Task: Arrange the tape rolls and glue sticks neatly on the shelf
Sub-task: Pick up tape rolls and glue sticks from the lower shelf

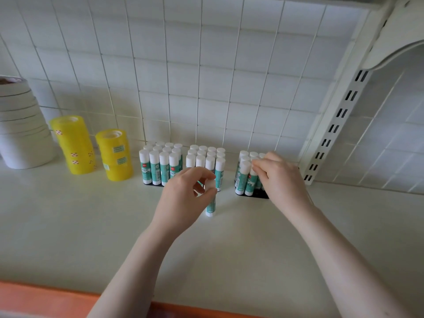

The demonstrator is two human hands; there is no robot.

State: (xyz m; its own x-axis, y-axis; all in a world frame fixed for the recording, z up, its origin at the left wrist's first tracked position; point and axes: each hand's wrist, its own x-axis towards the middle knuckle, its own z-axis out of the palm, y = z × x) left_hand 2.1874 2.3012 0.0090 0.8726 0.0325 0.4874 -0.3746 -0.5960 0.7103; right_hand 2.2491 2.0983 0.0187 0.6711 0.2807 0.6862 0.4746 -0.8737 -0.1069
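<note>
1. Step in hand, by my read: filling the last glue-stick block. Tape looks done; sticks nearly so.
2. Left hand (183,193), centre of view: thumb & fingers pinch the white cap of a loose teal-and-white glue stick (210,206), which stands upright on the pale cream shelf top (68,226), apart from the packs, just at 6 o'clock of the middle one.
3. Right hand (281,180), at 3 o'clock of the left: fingers curled over the caps of the right-hand block of teal-and-white glue sticks (246,177) on its black tray (254,195). Looks like a pinch on one stick, but the palm hides the tips; can't tell for sure.
4. Other blocks: left block of glue sticks (160,164) and middle block of glue sticks (206,161), upright, tight rows, at 12 o'clock of the left hand.
5. Tape, at 9 o'clock: two stacks of yellow clear-tape rolls (73,145), (115,154), then a tall stack of white tape rolls (21,125) at the far edge.
6. Next move prob. calls for: lift the loose stick, carry toward 3 o'clock, seat it upright in an open slot of the right tray w/o knocking neighbours.
</note>
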